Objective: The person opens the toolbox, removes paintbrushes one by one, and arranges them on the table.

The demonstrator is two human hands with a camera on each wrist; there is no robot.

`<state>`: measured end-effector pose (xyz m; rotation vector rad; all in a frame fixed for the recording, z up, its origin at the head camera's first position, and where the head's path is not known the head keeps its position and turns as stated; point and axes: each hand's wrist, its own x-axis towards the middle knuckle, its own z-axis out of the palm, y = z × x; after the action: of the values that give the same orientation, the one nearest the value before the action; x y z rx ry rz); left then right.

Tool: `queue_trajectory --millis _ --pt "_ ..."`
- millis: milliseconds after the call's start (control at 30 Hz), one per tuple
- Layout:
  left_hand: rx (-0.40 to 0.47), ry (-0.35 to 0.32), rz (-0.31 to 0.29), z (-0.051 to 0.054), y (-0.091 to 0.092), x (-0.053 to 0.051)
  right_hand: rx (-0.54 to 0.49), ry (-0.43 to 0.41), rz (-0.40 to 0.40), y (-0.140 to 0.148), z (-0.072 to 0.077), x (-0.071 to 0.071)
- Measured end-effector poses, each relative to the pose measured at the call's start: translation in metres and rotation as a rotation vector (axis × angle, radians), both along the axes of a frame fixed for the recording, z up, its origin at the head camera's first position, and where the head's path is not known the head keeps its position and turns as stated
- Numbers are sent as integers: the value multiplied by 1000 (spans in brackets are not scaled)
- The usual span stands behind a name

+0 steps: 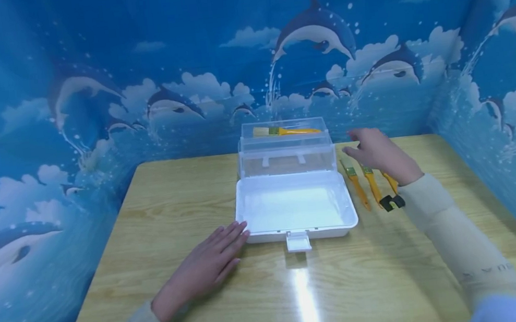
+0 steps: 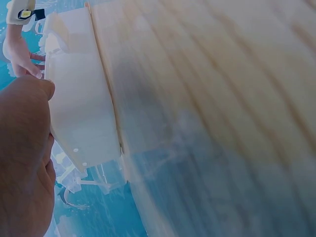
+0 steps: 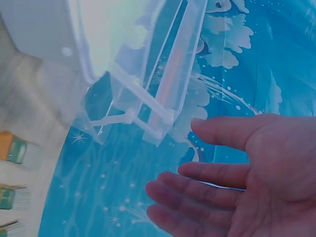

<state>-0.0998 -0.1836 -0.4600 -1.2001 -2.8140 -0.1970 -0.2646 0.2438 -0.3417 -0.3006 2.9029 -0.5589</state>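
Observation:
A white plastic box stands with its lid up and its clear folding tray raised at the back. One paintbrush with a yellow handle lies in the top of that tray. My left hand touches the box's front left corner with straight fingers. To the right of the tray, my right hand hovers with its fingers extended and nothing in it. In the right wrist view, the right palm shows bare beside the tray's hinge arms.
Three more paintbrushes lie on the wooden table right of the box, including a left one and a middle one; the right forearm partly covers the third. The box's front latch hangs forward. A blue dolphin-print curtain surrounds the table's back and sides.

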Motion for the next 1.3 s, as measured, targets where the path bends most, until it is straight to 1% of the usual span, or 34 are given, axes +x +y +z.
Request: queue_trajectory --millis 100,233,400,500,733,1033,1133,1300 --pt "1 -4 5 0 -1 0 10 13 10 -6 5 -5" --pt "-1 -9 1 0 -1 0 10 56 38 -11 7 -11" --pt "-7 -2 -4 1 -1 -1 -35 90 75 -15 9 -21" --pt "-8 -4 -3 2 -1 -2 -46 95 101 -21 10 -30" --pt "-1 -22 3 2 0 0 -34 116 164 -38 9 -51" --pt "3 -39 10 3 2 2 -41 68 236 -54 6 -76" --pt "-4 -50 16 3 2 3 -50 44 248 -60 3 -84" --pt "-11 -42 18 3 1 2 -45 12 256 -70 -2 -96"
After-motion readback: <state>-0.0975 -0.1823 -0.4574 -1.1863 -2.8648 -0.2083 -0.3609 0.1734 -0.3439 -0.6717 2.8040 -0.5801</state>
